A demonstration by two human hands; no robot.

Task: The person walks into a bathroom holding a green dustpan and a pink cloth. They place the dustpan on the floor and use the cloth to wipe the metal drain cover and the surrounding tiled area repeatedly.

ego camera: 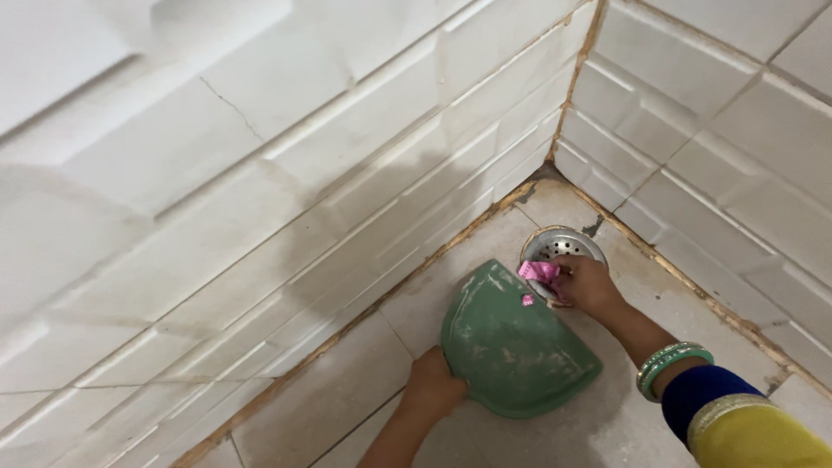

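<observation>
A green dustpan [516, 342] is seen in the lower middle of the frame, laid flat on the floor tiles, its inside scuffed and dusted with pale marks. Its straight lip is turned toward the upper right. A small pink wrapper [537, 271] is held at that lip, and a tiny pink scrap [527, 300] lies just inside the pan.

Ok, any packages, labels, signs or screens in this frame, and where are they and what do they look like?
Pink wrapper: small crumpled piece, pinched in the right hand at the edge of the round metal floor drain.
Pink scrap: tiny piece lying on the green dustpan, which the left hand holds.
No signs or screens in view.
</observation>
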